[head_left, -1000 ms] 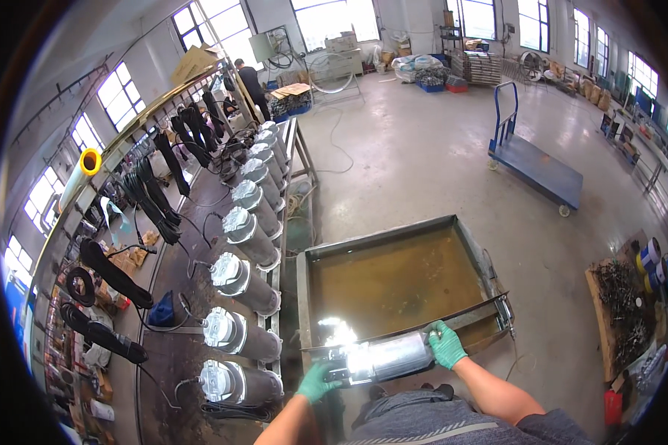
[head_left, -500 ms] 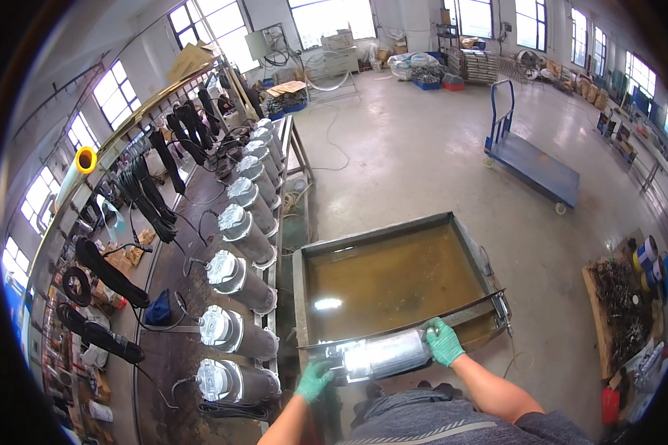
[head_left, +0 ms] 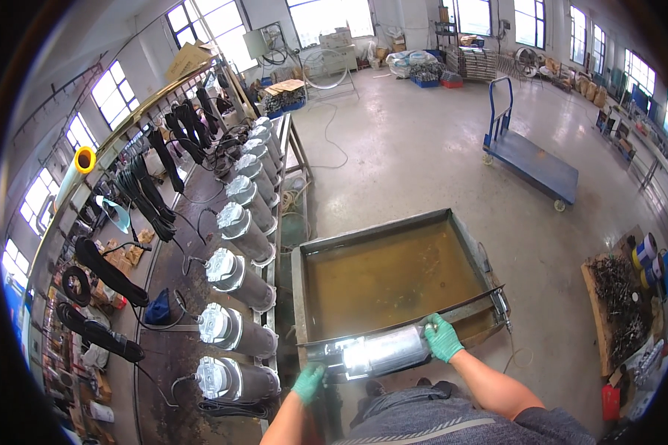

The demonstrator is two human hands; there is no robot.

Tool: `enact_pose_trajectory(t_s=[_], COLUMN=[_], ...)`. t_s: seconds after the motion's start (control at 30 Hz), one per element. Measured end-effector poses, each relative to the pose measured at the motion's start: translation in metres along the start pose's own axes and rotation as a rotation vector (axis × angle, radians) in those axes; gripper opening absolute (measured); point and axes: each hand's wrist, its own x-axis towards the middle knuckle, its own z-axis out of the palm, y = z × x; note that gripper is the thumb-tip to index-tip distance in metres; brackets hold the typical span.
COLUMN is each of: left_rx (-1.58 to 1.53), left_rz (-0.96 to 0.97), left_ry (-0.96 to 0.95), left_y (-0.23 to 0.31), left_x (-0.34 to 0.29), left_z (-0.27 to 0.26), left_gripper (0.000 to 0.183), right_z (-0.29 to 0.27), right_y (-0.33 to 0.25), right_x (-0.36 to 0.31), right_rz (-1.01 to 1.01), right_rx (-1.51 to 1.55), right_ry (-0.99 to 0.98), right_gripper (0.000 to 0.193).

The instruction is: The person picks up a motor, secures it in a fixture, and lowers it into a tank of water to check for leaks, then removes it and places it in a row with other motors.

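A shiny silver metal cylinder [head_left: 386, 352], with a narrower stepped part at its left end, lies level along the near rim of a water-filled metal tank [head_left: 298, 289]. My right hand [head_left: 443, 339], in a green glove, is closed round the cylinder's right end. The green-gloved left hand [head_left: 307, 383] grips the narrow left end, its fingertips partly hidden there. Brownish water [head_left: 393, 274] fills the tank just beyond the cylinder.
To the left, a dark workbench [head_left: 167, 371] carries a row of upright-capped grey cylinders [head_left: 239, 331] with cables. Bundles of black cable [head_left: 111, 271] hang above it. A blue platform trolley [head_left: 531, 163] stands far right; a wooden pallet of metal parts [head_left: 616, 319] lies nearer.
The cylinder and both hands stay nearly in place, with a very slight upward shift of the cylinder in view. The left hand has edged slightly left.
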Motion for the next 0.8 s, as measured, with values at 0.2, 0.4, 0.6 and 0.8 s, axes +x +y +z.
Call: enact_pose_trajectory(t_s=[0.2,0.4,0.6,0.8], left_rx=[-0.168,-0.076,0.065,-0.286], left_rz=[-0.341,-0.422,-0.173,-0.274], left_ry=[0.125,0.214,0.124,0.250], left_y=[0.021,0.019,0.012,0.046], left_x=[0.017,0.020,0.004,0.005], left_z=[0.021,0.024,0.020,0.021], left_gripper=[0.032,0.039,0.041,0.037], right_z=[-0.001,-0.004,0.005,-0.004], right_y=[0.016,-0.013,0.016,0.045], right_x=[0.007,-0.004,0.007,0.023], right_rz=[-0.047,0.108,-0.020,-0.278], right_rx=[-0.045,0.046,-0.016,-0.232], right_ry=[0.036,-0.023,-0.011,0.132], right_gripper=[0.017,0.015,0.015,0.015])
